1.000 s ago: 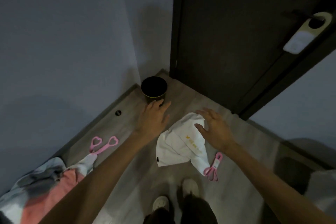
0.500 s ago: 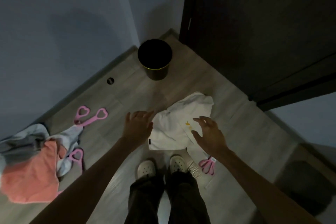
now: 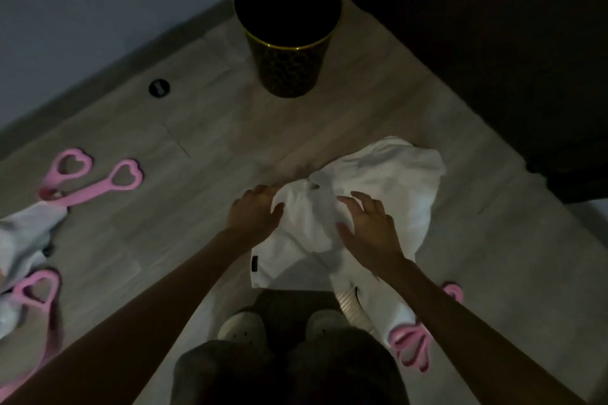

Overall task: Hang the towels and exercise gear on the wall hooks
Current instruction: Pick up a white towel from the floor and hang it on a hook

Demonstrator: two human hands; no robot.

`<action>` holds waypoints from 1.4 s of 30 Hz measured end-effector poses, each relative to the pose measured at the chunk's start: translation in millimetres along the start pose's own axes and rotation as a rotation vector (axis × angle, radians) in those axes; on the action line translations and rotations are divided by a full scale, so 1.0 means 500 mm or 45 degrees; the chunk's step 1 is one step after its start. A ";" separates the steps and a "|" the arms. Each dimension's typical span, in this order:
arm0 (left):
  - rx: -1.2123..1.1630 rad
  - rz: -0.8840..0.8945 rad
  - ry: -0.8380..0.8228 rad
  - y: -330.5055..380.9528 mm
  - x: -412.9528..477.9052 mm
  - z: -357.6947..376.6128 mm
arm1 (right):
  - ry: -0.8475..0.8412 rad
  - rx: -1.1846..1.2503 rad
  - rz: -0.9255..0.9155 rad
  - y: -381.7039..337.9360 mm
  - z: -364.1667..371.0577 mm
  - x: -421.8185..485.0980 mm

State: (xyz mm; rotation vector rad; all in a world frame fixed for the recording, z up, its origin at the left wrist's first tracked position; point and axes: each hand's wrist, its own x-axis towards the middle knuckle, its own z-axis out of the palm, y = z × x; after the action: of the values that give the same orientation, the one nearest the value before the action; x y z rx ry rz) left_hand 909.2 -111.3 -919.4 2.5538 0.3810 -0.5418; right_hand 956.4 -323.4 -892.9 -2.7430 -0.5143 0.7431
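Down onto the white towel now, crumpled on the floor beneath both palms; half a second ago hovering above, so pickup starting, hanging still ahead; left hand at its left edge, thumb on cloth, pinching or just touching, cannot tell; right hand spread wide, fingertips grazing the top, gripping nothing; pink heart-handled band well left; black bin beyond the fingertips.
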 end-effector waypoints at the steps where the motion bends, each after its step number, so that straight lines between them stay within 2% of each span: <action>1: -0.004 0.015 0.013 -0.021 0.037 0.036 | 0.014 -0.013 -0.012 0.018 0.035 0.035; 5: -0.057 0.026 0.105 -0.097 0.177 0.168 | 0.069 -0.087 -0.049 0.083 0.166 0.173; 12: 0.068 0.061 0.039 -0.188 0.332 0.351 | 0.236 -0.219 -0.088 0.162 0.324 0.316; 16: 0.008 0.090 0.097 -0.193 0.342 0.398 | 0.430 -0.240 -0.207 0.177 0.346 0.333; 21: -0.148 0.102 0.178 -0.183 0.308 0.392 | 0.468 -0.295 -0.183 0.185 0.305 0.291; 26: -0.089 0.277 0.518 -0.150 0.282 0.302 | 0.574 -0.158 -0.280 0.212 0.264 0.239; 28: -0.334 0.291 0.729 -0.133 0.281 0.238 | 0.692 -0.119 -0.332 0.215 0.255 0.229; 30: -0.735 0.313 1.003 -0.117 0.275 0.154 | 0.896 -0.175 -0.483 0.213 0.238 0.223; 31: -0.775 0.326 1.171 -0.112 0.271 0.110 | 0.949 -0.178 -0.542 0.203 0.225 0.215; 34: -0.593 0.453 1.481 -0.113 0.247 0.014 | 0.924 -0.314 -0.619 0.171 0.192 0.192; 36: -0.318 0.491 1.467 -0.118 0.232 0.009 | 0.695 -0.205 -0.619 0.146 0.187 0.190; 38: -0.189 0.454 1.294 -0.133 0.211 0.029 | 0.537 0.141 -0.563 0.112 0.189 0.205; 40: -0.254 0.468 1.117 -0.165 0.194 0.058 | 0.598 0.346 -0.577 0.073 0.189 0.228; 42: -0.344 0.405 1.054 -0.194 0.175 0.071 | 0.630 0.472 -0.671 0.027 0.178 0.252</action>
State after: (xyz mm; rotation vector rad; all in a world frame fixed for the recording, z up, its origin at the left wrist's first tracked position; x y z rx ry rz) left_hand 940.8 -34.3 -1026.4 2.3844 0.2799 0.6650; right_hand 1014.8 -272.2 -1026.8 -2.1789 -0.8303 0.0178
